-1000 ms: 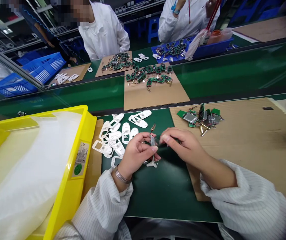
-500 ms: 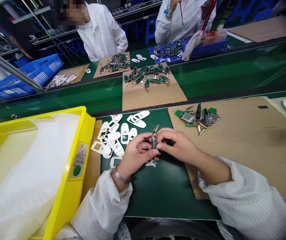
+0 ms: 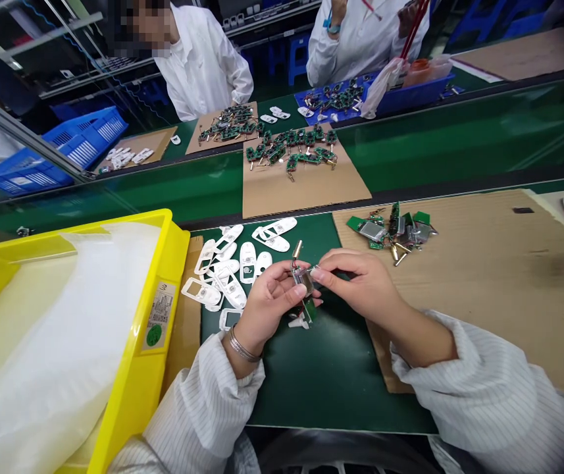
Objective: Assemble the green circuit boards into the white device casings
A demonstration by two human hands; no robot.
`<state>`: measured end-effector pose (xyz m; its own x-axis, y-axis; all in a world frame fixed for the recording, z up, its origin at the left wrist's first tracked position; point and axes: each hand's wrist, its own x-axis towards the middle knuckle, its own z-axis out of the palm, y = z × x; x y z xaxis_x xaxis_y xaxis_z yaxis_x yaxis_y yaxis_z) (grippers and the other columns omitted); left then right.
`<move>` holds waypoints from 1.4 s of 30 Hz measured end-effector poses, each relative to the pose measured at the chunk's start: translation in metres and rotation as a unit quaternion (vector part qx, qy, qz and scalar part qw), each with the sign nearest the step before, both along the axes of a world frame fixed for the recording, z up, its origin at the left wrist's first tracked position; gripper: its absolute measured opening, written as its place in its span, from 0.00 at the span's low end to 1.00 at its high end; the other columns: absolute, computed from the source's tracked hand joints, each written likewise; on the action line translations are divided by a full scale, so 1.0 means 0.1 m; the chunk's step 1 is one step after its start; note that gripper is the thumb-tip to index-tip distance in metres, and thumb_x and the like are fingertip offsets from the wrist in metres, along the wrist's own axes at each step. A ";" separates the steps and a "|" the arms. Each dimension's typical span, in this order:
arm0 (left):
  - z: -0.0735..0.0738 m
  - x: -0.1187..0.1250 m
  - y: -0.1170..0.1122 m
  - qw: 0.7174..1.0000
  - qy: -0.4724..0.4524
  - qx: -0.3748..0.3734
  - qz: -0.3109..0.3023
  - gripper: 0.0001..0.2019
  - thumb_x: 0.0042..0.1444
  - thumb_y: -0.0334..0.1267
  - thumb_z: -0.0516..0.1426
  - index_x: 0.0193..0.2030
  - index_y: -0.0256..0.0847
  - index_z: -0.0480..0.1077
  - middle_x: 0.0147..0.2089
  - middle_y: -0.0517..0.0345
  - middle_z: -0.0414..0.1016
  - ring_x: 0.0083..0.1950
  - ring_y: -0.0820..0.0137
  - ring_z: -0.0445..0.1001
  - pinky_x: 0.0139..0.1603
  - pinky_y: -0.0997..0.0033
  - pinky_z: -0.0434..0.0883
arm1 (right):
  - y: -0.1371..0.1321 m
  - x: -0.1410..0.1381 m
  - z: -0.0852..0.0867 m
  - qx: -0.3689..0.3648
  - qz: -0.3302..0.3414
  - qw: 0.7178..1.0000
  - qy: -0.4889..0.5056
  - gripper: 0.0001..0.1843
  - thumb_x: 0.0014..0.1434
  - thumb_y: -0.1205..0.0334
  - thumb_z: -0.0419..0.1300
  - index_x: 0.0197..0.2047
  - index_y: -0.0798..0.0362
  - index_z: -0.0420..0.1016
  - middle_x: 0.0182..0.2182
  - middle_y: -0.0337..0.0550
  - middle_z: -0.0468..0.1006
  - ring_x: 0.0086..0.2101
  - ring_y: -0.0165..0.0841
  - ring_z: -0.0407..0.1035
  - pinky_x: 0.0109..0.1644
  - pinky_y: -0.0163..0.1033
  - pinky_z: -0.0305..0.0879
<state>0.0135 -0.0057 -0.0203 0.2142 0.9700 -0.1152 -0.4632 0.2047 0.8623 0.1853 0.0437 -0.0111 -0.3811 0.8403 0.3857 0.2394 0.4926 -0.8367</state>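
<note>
My left hand [image 3: 272,296] is closed around a small green circuit board [image 3: 308,309] with a grey display screen [image 3: 304,280] facing up. A brass-coloured cylinder [image 3: 297,250] on thin wires sticks up from the board's far end. My right hand [image 3: 358,280] is closed in a pinch at the screen's right corner; a thin, shiny sliver shows by the thumb tip, too small to name. Just beneath the board, a small white plastic part [image 3: 299,322] is partly hidden. White plastic housings [image 3: 231,288] lie in a loose pile left of my hands.
At left stands a yellow bin [image 3: 128,342] lined with white sheet. More circuit boards [image 3: 394,230] lie on cardboard [image 3: 479,296] at right. Beyond, another cardboard sheet [image 3: 306,187] bears several boards. Two people in white coats [image 3: 207,59] are across the bench, near a blue basket [image 3: 84,135].
The board has turned in my left hand, so its screen now faces up and the brass cylinder stands more upright. My right fingers have shifted slightly right, to the screen's corner.
</note>
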 end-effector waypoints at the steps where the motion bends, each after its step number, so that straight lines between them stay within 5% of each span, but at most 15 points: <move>1: -0.01 0.00 0.00 1.000 0.002 0.007 0.005 0.17 0.53 0.38 0.65 0.49 0.38 0.70 0.41 0.55 0.74 0.38 0.68 0.79 0.43 0.63 0.80 | 0.00 0.00 -0.01 -0.006 -0.006 1.000 0.001 0.11 0.60 0.61 0.63 0.26 0.53 0.78 0.25 0.40 0.78 0.27 0.30 0.71 0.31 0.35 0.66; 8: -0.05 0.02 0.01 0.997 0.045 0.058 0.038 0.16 0.54 0.36 0.65 0.49 0.39 0.70 0.40 0.57 0.76 0.38 0.70 0.79 0.44 0.68 0.79 | -0.03 -0.04 -0.10 -0.070 -0.081 0.994 0.030 0.08 0.57 0.58 0.65 0.29 0.52 0.82 0.30 0.43 0.82 0.32 0.34 0.75 0.37 0.37 0.69; 16: -0.04 0.01 0.01 0.998 0.032 0.044 0.028 0.19 0.53 0.40 0.65 0.50 0.39 0.69 0.41 0.54 0.78 0.37 0.69 0.79 0.41 0.68 0.77 | 0.08 -0.05 -0.10 -0.358 -0.027 0.922 0.148 0.25 0.42 0.40 0.71 0.25 0.56 0.78 0.23 0.43 0.78 0.20 0.26 0.66 0.24 0.33 0.66; 25: 0.02 -0.03 0.01 0.999 -0.041 0.008 -0.011 0.22 0.51 0.44 0.66 0.51 0.39 0.70 0.36 0.55 0.76 0.36 0.67 0.78 0.38 0.66 0.78 | 0.17 0.05 -0.17 -0.363 -0.059 0.915 0.163 0.26 0.41 0.39 0.72 0.26 0.56 0.77 0.24 0.46 0.77 0.22 0.29 0.69 0.21 0.33 0.66; 29: 0.08 -0.09 0.00 0.998 -0.035 0.034 0.031 0.19 0.54 0.44 0.64 0.50 0.40 0.70 0.35 0.57 0.73 0.36 0.69 0.78 0.37 0.68 0.78 | 0.30 0.22 -0.15 -0.263 -0.180 0.932 0.172 0.20 0.52 0.42 0.67 0.28 0.53 0.77 0.32 0.48 0.80 0.27 0.32 0.71 0.23 0.35 0.68; 32: 0.04 -0.05 0.02 0.995 0.029 -0.017 0.098 0.19 0.52 0.43 0.65 0.49 0.38 0.70 0.38 0.58 0.71 0.37 0.69 0.78 0.38 0.68 0.77 | 0.15 0.16 -0.05 -0.102 -0.218 0.965 0.106 0.12 0.63 0.52 0.60 0.36 0.51 0.78 0.38 0.47 0.81 0.34 0.36 0.74 0.33 0.42 0.73; 34: -0.02 0.02 0.03 0.991 0.064 -0.031 0.117 0.19 0.51 0.43 0.65 0.48 0.38 0.70 0.40 0.57 0.72 0.35 0.70 0.77 0.36 0.70 0.76 | -0.03 0.04 0.01 0.085 -0.171 0.982 0.000 0.09 0.66 0.61 0.56 0.37 0.50 0.77 0.39 0.46 0.81 0.40 0.38 0.74 0.44 0.47 0.73; 37: -0.07 0.09 0.04 0.986 0.103 -0.011 0.134 0.18 0.48 0.40 0.66 0.45 0.38 0.72 0.39 0.57 0.74 0.29 0.76 0.72 0.31 0.75 0.70 | -0.29 -0.13 0.05 0.315 -0.041 0.944 -0.090 0.07 0.64 0.68 0.58 0.41 0.50 0.76 0.42 0.46 0.81 0.44 0.39 0.74 0.51 0.48 0.71; 42: -0.06 0.11 0.04 0.986 0.099 -0.043 0.123 0.16 0.49 0.38 0.64 0.45 0.39 0.71 0.24 0.65 0.69 0.25 0.78 0.66 0.29 0.77 0.65 | -0.44 -0.23 0.02 0.437 0.050 0.891 -0.112 0.12 0.62 0.71 0.58 0.49 0.54 0.76 0.46 0.50 0.81 0.49 0.42 0.72 0.51 0.48 0.72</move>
<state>0.0240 -0.0020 -0.0263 -0.0622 0.9746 -0.2153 -0.3331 0.1831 0.9249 0.1620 -0.0008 -0.0087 -0.5861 0.2138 0.7815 0.2707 0.9608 -0.0598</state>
